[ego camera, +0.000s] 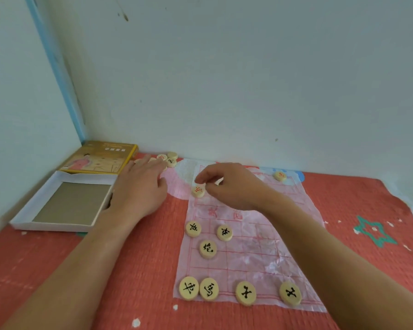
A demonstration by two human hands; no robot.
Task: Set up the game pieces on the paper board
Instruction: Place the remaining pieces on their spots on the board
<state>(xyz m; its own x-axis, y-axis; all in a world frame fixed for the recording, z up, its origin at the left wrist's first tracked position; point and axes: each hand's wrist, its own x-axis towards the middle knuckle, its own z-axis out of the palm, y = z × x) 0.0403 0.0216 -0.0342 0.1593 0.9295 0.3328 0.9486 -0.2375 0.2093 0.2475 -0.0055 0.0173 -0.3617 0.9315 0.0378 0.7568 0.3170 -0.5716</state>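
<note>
care helps here: your right hand curls just over a red piece on the far left of the paper board; i cannot tell if it pinches it. set it flat on a line crossing. your left hand lies flat, fingers straight, on the loose pieces by the far wall. the board is thin and crinkly on a red quilt, so press softly.

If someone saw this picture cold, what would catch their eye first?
Two hands at the far end of the thin paper board: the right hand curled at a red-marked piece, the left hand flat, stretched toward loose pieces by the wall. Next, the black-marked pieces lined along the board's near edge.
</note>
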